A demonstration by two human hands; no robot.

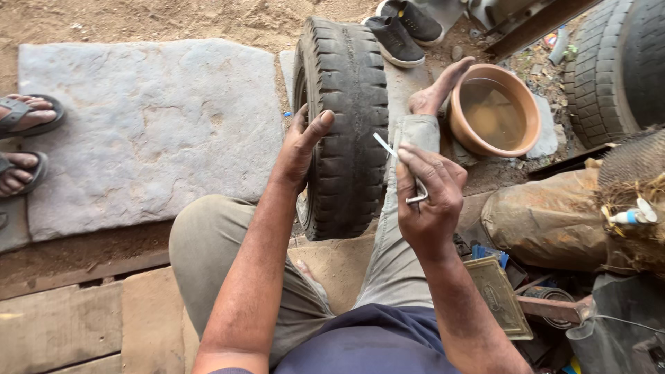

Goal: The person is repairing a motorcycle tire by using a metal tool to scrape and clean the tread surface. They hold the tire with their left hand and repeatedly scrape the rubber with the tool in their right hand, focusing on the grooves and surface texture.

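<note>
A worn black tyre point(346, 125) stands upright on the ground between my knees. My left hand point(301, 145) rests against its left sidewall, thumb over the tread, steadying it. My right hand point(428, 197) is closed on a small metal tool point(398, 163) with a thin pale blade that points up and left toward the tread; the blade tip hangs just right of the tyre, apart from it. My right leg stretches past the tyre, bare foot beside a bowl.
A clay bowl point(495, 111) of murky water sits at upper right. A flat stone slab point(149, 131) lies left, with another person's sandalled feet point(24, 138) at its edge. Dark shoes point(402, 31) lie beyond the tyre. Large tyres point(616, 62), a sack point(547, 218) and clutter crowd the right.
</note>
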